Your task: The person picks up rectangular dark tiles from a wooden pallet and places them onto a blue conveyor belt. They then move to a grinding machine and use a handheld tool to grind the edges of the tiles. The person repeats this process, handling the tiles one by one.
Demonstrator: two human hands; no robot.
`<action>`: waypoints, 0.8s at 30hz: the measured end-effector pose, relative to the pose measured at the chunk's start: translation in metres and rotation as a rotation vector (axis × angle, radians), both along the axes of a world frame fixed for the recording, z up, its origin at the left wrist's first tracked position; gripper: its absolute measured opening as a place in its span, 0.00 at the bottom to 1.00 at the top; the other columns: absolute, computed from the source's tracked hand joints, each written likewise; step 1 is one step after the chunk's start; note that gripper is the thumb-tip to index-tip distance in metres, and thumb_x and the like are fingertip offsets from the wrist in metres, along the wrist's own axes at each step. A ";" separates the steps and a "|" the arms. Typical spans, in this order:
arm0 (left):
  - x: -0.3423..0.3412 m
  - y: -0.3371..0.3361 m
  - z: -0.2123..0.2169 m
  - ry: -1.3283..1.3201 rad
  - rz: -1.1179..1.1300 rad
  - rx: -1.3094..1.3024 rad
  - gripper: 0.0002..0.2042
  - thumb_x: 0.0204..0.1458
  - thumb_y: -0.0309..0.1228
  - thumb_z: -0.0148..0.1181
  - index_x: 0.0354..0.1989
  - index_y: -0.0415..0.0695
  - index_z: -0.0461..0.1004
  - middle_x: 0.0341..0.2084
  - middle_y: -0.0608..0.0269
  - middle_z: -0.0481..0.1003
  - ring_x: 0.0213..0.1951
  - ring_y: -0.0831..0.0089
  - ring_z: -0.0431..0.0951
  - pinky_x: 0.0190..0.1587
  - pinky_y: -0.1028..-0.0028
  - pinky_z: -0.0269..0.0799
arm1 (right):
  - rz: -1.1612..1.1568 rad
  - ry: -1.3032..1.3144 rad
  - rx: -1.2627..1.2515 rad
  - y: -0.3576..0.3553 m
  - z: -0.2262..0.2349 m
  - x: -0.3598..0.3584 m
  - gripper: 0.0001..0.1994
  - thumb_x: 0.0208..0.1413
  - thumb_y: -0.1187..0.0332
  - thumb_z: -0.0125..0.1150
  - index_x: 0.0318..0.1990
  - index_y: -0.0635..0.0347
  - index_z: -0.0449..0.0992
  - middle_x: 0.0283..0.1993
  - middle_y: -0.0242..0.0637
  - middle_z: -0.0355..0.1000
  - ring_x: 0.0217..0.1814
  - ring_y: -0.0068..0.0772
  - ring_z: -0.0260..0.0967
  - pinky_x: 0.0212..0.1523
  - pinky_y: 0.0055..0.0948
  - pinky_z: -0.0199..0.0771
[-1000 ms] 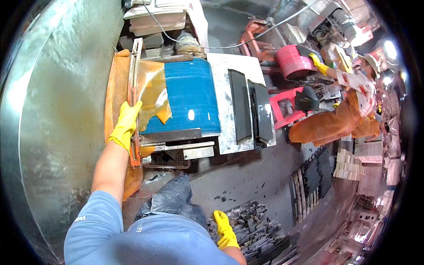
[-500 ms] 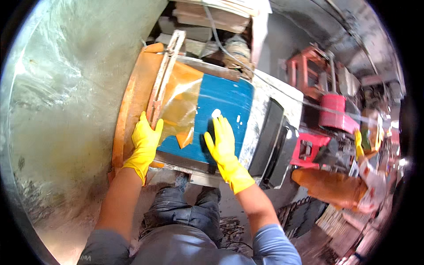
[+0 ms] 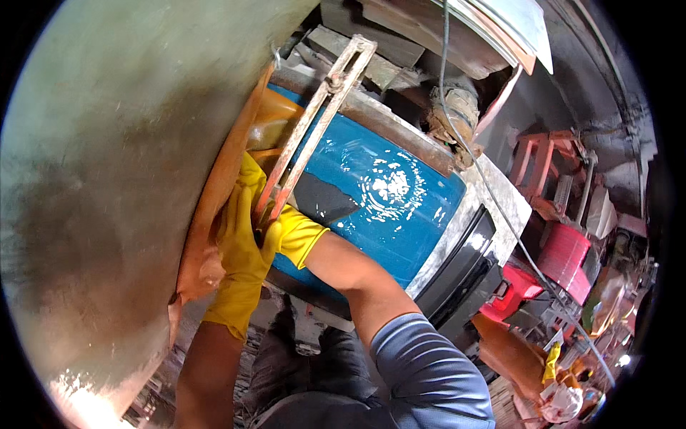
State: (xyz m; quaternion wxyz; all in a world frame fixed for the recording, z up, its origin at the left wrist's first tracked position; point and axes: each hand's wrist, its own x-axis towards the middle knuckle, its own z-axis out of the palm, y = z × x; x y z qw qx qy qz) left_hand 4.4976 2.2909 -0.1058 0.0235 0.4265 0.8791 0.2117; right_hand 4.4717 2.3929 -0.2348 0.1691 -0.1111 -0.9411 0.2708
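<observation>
my left glove (image 3: pixel 243 264) and my right glove (image 3: pixel 301 234) are both plain bright yellow, smooth and rubbery, with wrinkles in them and loose, wide cuffs that end partway along my bare forearms. my shirt (image 3: pixel 321 413) is a greyish blue, and its short right sleeve (image 3: pixel 429 365) is gathered in soft ridges, with a neat hem at the opening. below it i wear dark, nearly black trousers (image 3: pixel 343 365), creased along the legs.
</observation>
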 end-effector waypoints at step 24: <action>0.004 -0.007 -0.014 -0.014 0.118 -0.019 0.38 0.57 0.44 0.70 0.72 0.36 0.65 0.69 0.34 0.67 0.70 0.39 0.67 0.73 0.53 0.61 | -0.179 0.003 0.012 0.081 0.057 0.261 0.49 0.38 0.52 0.83 0.69 0.62 0.71 0.70 0.60 0.68 0.71 0.65 0.67 0.73 0.55 0.66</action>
